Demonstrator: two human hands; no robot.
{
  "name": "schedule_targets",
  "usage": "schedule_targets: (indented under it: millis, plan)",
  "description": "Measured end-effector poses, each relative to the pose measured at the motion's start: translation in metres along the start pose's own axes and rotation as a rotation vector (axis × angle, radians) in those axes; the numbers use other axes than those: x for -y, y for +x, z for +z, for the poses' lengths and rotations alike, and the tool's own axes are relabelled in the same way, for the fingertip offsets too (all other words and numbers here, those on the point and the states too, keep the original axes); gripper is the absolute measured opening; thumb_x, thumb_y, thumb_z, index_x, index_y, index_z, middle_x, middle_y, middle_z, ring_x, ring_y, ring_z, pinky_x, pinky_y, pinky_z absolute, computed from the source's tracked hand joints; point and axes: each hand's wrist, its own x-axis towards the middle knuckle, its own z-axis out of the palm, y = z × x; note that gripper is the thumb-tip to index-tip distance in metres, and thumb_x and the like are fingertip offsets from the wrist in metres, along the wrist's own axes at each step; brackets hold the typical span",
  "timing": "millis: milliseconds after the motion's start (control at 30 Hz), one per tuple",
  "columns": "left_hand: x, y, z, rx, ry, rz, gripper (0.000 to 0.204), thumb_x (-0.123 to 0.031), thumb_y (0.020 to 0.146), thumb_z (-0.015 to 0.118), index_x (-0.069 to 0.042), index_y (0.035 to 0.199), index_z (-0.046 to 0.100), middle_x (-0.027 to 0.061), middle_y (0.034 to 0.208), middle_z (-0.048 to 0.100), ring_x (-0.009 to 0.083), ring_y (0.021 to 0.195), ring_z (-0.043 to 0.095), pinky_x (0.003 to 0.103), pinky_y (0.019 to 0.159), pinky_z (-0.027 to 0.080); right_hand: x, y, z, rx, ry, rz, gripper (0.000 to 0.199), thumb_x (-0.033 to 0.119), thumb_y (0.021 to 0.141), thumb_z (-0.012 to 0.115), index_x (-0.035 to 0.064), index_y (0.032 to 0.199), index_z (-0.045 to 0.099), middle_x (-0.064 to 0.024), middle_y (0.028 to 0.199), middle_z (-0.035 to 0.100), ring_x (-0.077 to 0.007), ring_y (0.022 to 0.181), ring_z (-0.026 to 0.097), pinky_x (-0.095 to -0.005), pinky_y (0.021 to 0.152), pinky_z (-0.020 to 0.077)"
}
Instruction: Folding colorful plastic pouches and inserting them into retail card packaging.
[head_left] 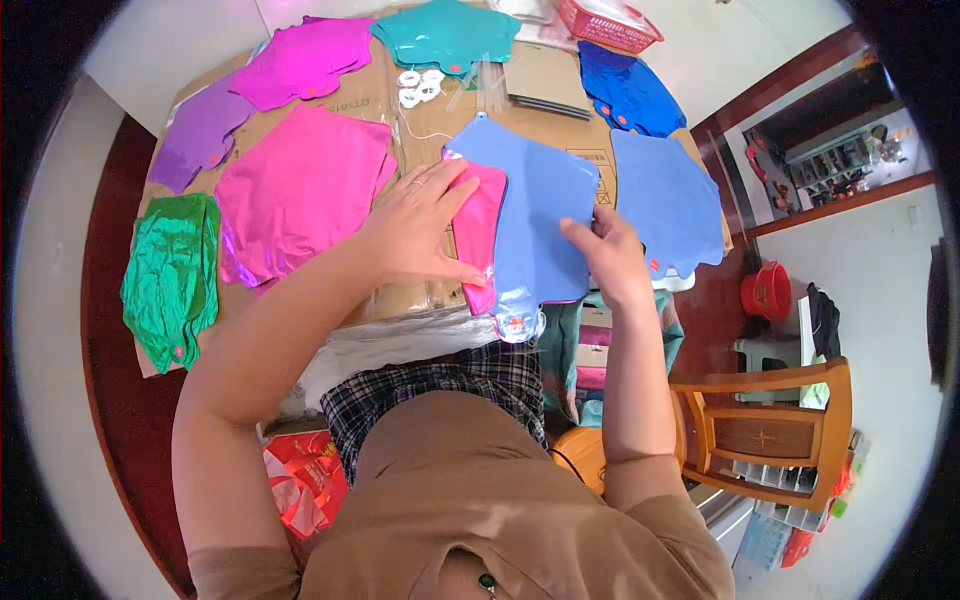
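A flat light-blue foil balloon (545, 200) lies in front of me at the table's near edge, with a pink foil balloon (478, 225) showing along its left side. My left hand (425, 225) rests over the pink strip, thumb and fingers spread wide. On the right edge of the blue balloon, my right hand (612, 250) pinches it, the thumb on top and the other fingers partly hidden. The blue balloon's tail, bearing a small red mark, points toward me. To the left is a pile of pink balloons (305, 195); more light-blue balloons (668, 200) lie to the right.
Around the cardboard-covered table (410, 290) lie green (170, 280), purple (200, 140), magenta (305, 62), teal (445, 35) and dark-blue balloons (628, 90). White ribbon rolls (420, 88) sit at the back, near a red basket (610, 25). A wooden chair (760, 435) stands at right.
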Motion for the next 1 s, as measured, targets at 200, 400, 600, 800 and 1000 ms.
schedule_targets:
  millis: [200,400,600,800,1000]
  plan:
    - [0.0,-0.001,0.001,-0.009,0.0,-0.006,0.106,-0.062,0.06,0.076,-0.001,0.138,0.039,0.0228,0.143,0.034,0.0395,0.132,0.035,0.049,0.11,0.027,0.004,0.018,0.004,-0.196,-0.76,-0.108,0.04,0.025,0.073,0.068,-0.0029,0.101,0.063,-0.0163,0.08,0.068,-0.022,0.073,0.065,-0.0351,0.068,0.0502]
    - [-0.002,0.002,-0.001,0.014,0.003,-0.021,0.106,-0.062,0.06,0.076,-0.001,0.139,0.038,0.0229,0.143,0.034,0.0399,0.132,0.034,0.05,0.11,0.027,-0.006,0.039,0.0,-0.234,-0.336,-0.114,0.032,0.023,0.074,0.068,-0.0023,0.092,0.066,-0.0196,0.08,0.068,-0.0328,0.075,0.067,-0.0413,0.071,0.0503]
    - [0.0,0.0,0.002,-0.003,0.007,-0.009,0.106,-0.062,0.06,0.076,-0.001,0.138,0.039,0.0228,0.143,0.034,0.0401,0.132,0.035,0.05,0.111,0.026,0.014,0.034,0.011,-0.296,-0.797,-0.216,0.022,0.016,0.077,0.061,-0.0026,0.088,0.064,-0.0229,0.081,0.066,-0.038,0.078,0.065,-0.0447,0.071,0.0509]
    - [0.0,0.001,0.001,-0.028,-0.035,-0.032,0.117,-0.06,0.056,0.08,0.002,0.141,0.03,0.0254,0.142,0.035,0.0412,0.13,0.036,0.048,0.11,0.027,0.028,0.017,0.048,-0.343,-0.996,-0.536,0.037,0.006,0.076,0.057,-0.0011,0.113,0.058,-0.0221,0.098,0.064,-0.0397,0.086,0.063,-0.0485,0.075,0.0499]
    - [-0.002,0.002,0.002,-0.049,-0.11,-0.087,0.128,-0.06,0.052,0.082,0.006,0.143,0.02,0.027,0.141,0.036,0.0408,0.131,0.037,0.047,0.11,0.028,0.015,0.02,0.078,-0.113,-1.091,-0.729,0.021,0.005,0.074,0.057,-0.0003,0.094,0.06,-0.0198,0.084,0.058,-0.0373,0.082,0.06,-0.0469,0.072,0.0495]
